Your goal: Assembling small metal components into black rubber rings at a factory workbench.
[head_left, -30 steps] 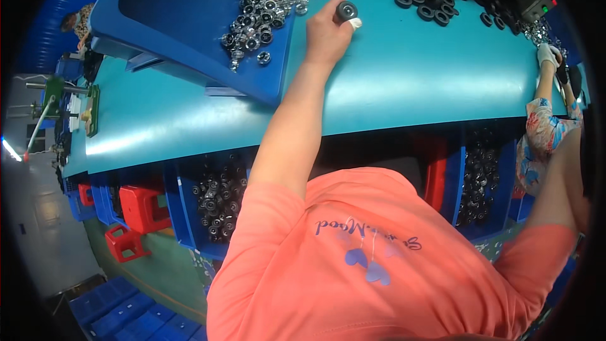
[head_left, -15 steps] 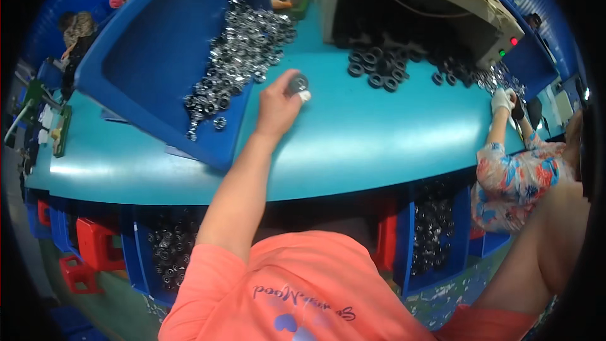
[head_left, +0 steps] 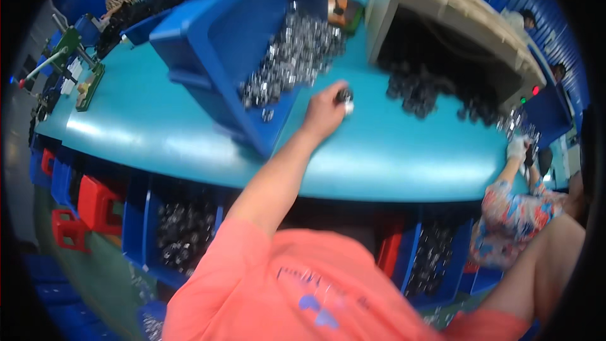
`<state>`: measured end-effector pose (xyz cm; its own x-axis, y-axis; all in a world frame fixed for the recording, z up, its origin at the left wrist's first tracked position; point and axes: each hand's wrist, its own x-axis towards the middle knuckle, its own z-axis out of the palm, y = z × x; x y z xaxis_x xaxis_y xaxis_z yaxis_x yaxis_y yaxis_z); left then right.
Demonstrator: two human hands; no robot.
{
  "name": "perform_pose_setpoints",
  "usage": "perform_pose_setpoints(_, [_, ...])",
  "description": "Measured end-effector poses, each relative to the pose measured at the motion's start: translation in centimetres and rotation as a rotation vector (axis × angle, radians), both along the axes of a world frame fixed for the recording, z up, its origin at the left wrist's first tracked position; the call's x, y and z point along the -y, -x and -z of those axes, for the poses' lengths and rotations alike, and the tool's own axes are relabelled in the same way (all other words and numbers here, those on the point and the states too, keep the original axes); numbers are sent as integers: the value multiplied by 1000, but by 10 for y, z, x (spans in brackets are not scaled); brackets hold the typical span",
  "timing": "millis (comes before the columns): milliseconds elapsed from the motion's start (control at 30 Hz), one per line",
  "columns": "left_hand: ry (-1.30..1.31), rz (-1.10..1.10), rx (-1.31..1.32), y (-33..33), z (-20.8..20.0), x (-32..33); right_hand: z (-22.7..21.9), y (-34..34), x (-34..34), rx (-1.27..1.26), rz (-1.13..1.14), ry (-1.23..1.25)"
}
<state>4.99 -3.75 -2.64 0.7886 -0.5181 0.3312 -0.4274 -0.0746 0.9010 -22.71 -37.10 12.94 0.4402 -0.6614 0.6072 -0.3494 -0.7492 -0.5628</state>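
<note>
Now left hand (head_left: pixel 325 110) grips dark ring (head_left: pixel 344 95) — axis unclear.

Glossy teal tabletop (head_left: pixel 404 158), shiny metal rings (head_left: pixel 290 57)

No package, label, sign or screen can be made out with certainty on the teal counter (head_left: pixel 391 158). Two small indicator lights, one green (head_left: pixel 522 100) and one red (head_left: pixel 535 90), are seen on the front right corner of the beige machine housing (head_left: pixel 442 6) at the far right of the counter. A small orange, box-like item (head_left: pixel 346 16) is seen behind the blue tray (head_left: pixel 208 44), just left of the housing, but it is too blurred for it to be told whether it is a package.
</note>
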Motion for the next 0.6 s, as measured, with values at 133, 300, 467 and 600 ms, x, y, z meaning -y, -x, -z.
perform_pose_setpoints(133, [46,4,52,-26,8,14,-6,3,-11,48,4,25])
perform_pose_setpoints(300, [72,-19,47,-14,-2,9,3,-13,-5,65,-25,2])
perform_pose_setpoints(467, [7,-10,-10,-10,-6,7,-2,-4,-12,123,-29,-31])
perform_pose_setpoints(600, [78,-17,-23,-13,2,4,-11,-14,-21,213,-86,-16])
